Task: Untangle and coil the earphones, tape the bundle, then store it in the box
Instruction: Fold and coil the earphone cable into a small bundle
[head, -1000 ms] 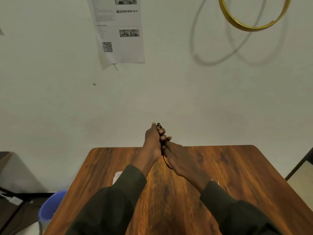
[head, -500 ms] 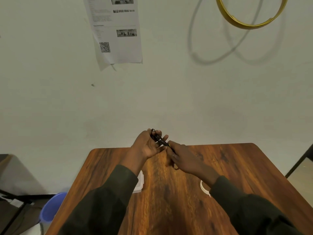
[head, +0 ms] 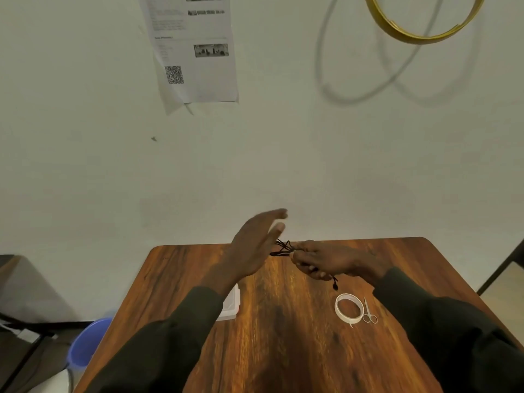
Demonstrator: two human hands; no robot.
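Note:
The black earphones (head: 283, 248) are bunched between my two hands above the far edge of the wooden table (head: 283, 336). My right hand (head: 326, 260) is closed on the cord, and an earbud end (head: 335, 285) dangles below its fingers. My left hand (head: 255, 245) is flat with fingers stretched out; the cord loops run behind its fingers. A white roll of tape (head: 349, 307) lies on the table right of centre. The clear plastic box (head: 231, 304) sits under my left forearm, mostly hidden.
Small scissors (head: 368, 312) lie right beside the tape roll. A blue bucket (head: 88, 344) stands on the floor left of the table. The wall behind carries a printed sheet (head: 195, 49) and a yellow hoop (head: 419, 24).
My hands have lowered and drawn apart. The left hand has opened flat from a closed grip, and the right hand has pulled the cord to the right. The tape and scissors have come into view.

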